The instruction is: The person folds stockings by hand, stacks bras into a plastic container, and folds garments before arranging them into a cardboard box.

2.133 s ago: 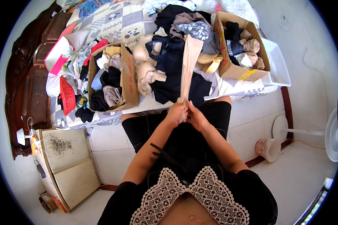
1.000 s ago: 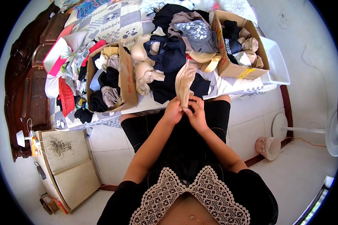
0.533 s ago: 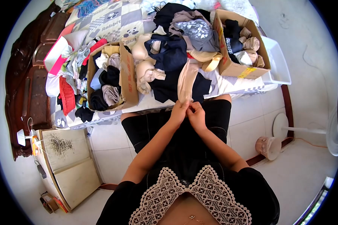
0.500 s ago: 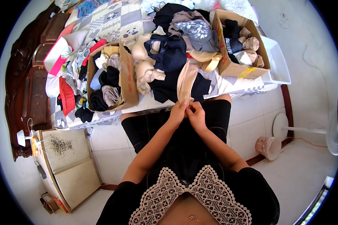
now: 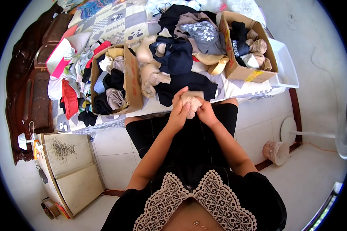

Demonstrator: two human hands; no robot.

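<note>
The left hand [image 5: 176, 114] and right hand [image 5: 206, 112] hold a bunched beige cloth [image 5: 191, 106] between them at the near edge of the bed [image 5: 243, 87], the left fingers curled around it and the right fingers gripping its right side. Just beyond, a dark garment [image 5: 198, 82] lies on the bed, between a left box [image 5: 133, 79] of clothing and a right box [image 5: 239, 72] of beige and dark rolls.
</note>
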